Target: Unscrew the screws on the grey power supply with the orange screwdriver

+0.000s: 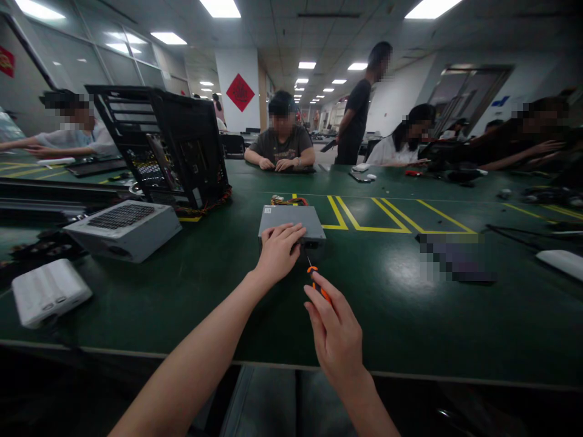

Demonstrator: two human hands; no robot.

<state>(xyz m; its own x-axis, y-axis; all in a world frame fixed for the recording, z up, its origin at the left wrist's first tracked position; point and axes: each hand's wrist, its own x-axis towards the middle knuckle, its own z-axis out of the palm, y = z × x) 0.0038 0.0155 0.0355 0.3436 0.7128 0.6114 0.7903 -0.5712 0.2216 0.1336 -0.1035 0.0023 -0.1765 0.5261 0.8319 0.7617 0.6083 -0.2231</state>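
A grey metal computer power supply (291, 215) lies on the green table in front of me, a bundle of coloured wires (291, 201) behind it. My left hand (280, 249) rests on its top and near edge, fingers stretched out. Lower and to the right, my right hand (334, 321) is closed round a screwdriver (312, 271) with an orange and black handle. The screwdriver's thin shaft points up toward the power supply's near face, by the socket. Whether its tip touches the metal, I cannot tell.
An open black computer case (182, 145) stands at the left. Nearer are a second power supply (127, 227) and a white box-shaped device (51, 291). Yellow tape lines (382, 229) mark the green table (410, 328). A blurred-out flat object (455, 258) lies right. Several people sit around.
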